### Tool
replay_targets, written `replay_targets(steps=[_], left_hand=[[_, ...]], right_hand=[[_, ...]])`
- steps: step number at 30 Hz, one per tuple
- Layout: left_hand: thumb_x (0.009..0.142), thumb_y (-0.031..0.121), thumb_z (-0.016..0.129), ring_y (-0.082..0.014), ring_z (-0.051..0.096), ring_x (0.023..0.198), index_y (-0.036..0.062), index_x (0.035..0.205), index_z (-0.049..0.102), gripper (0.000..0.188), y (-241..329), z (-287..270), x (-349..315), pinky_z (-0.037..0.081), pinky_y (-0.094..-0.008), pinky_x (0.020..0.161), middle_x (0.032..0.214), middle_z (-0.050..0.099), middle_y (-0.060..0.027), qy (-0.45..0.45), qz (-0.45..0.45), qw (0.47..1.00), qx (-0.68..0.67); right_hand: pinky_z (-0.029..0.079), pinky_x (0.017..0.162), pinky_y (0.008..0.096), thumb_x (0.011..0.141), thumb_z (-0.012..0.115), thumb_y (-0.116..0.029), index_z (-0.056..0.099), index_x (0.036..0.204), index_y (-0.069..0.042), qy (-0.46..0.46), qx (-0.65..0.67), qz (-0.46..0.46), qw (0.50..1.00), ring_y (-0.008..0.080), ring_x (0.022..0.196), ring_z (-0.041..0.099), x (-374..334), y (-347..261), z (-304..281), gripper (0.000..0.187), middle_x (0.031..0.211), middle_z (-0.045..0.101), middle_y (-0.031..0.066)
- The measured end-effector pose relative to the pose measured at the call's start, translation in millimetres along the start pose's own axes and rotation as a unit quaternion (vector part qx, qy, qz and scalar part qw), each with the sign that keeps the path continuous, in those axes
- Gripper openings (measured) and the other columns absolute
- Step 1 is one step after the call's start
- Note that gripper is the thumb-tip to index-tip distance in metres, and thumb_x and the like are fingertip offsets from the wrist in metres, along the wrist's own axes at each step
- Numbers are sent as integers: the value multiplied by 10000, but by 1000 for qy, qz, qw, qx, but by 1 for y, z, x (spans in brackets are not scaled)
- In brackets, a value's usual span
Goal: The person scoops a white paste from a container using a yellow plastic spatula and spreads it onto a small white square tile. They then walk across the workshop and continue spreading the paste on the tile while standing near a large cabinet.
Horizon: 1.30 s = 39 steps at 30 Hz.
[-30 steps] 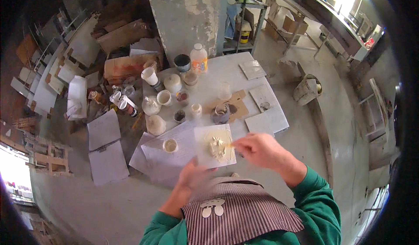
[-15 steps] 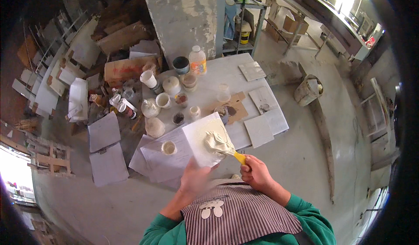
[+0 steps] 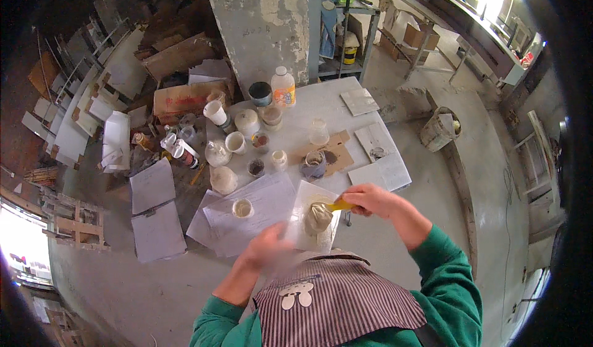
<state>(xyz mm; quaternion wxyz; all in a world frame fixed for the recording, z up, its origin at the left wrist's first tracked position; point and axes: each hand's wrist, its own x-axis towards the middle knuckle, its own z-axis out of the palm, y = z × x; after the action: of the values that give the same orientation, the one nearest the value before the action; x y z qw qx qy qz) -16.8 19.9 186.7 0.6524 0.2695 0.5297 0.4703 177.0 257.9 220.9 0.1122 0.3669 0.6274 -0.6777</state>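
My left hand (image 3: 270,248), blurred by motion, grips the lower left edge of a white square board (image 3: 295,231); its fingers are partly hidden. The board is tilted in front of my apron. In my right hand (image 3: 369,200) is the yellow handle of a putty knife (image 3: 340,205), held closed at the board's right side. Thick cream-coloured paste (image 3: 319,218) covers the knife's blade and lies in a lump on the board. A thinner smear of it spreads around the lump.
Past the board stands a white table (image 3: 327,100) with several cups and jars, a plastic bottle (image 3: 283,89) and flat tiles (image 3: 359,102). A cup (image 3: 243,209) sits on paper sheets (image 3: 265,192) at the near left. A bucket (image 3: 438,129) stands right on the floor.
The board has turned and tilted, now looking narrower. My right hand has moved up and right with the putty knife, now more level, and the paste is gathered into a rounder lump.
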Motion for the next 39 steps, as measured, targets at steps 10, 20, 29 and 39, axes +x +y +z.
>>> replay_targets(steps=[10,20,29,39], left_hand=[[752,113,646,-197,634,1006,-23,1276,546,550,-24,-18,29,521,-348,903,1141,640,-83,-41,31,995,-82],[816,113,645,-318,610,1118,-52,1339,488,570,-55,-26,22,525,-461,930,1269,597,-172,57,109,947,-296],[776,-26,591,-348,535,1262,48,1430,426,678,-65,-21,21,462,-558,1046,1378,539,-148,9,170,878,-447],[782,-47,583,-332,532,1264,69,1406,453,649,-70,-11,27,450,-563,1054,1373,546,-129,37,164,871,-462]], right_hand=[[488,576,425,754,601,-221,733,811,-63,-124,-642,-190,732,310,629,636,44,-97,60,214,699,680,119],[538,651,464,813,612,-128,714,906,-81,-22,-668,-316,674,339,771,670,-17,-96,67,146,798,663,134],[514,681,441,888,584,-220,686,1126,-146,125,-531,-301,782,327,786,644,-22,-83,74,270,787,638,122],[503,632,400,929,583,-177,680,1109,-85,212,-364,-387,820,325,712,619,-29,-44,55,224,789,616,136]])
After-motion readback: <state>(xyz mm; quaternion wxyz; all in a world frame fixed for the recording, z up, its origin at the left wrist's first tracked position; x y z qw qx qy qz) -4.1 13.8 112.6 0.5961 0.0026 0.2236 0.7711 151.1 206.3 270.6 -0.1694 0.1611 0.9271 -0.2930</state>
